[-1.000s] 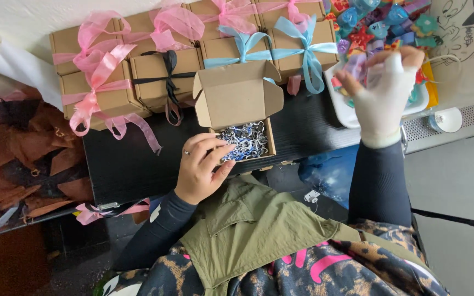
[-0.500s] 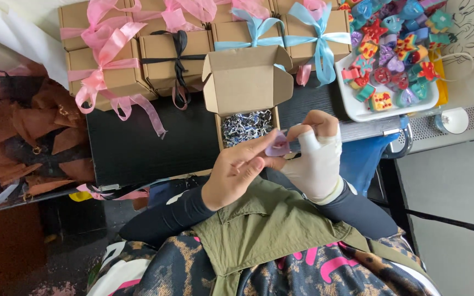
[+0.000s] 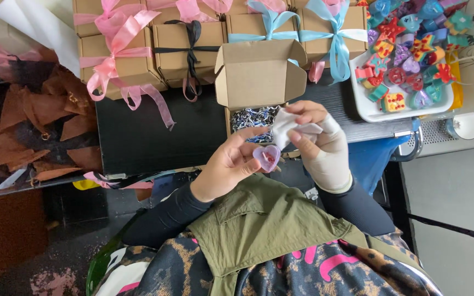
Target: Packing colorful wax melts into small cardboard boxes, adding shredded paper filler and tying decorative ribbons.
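While left hand point(image 3: 229, 167) pinches a glossy purple heart piece point(image 3: 266, 157) at frame centre, bandaged right hand point(image 3: 319, 145) clamps crumpled white cloth point(image 3: 287, 126) against it, below open cardboard box point(image 3: 259, 74).

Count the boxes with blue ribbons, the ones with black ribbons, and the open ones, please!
Blue-ribbon boxes: 2
Black-ribbon box: 1
Open box: 1
Total: 4

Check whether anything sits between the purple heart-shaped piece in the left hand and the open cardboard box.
Nothing visible does. The left hand holds the purple heart-shaped piece just in front of the open cardboard box; the right hand, gripping a white cloth, sits beside it, partly over the box's right edge.
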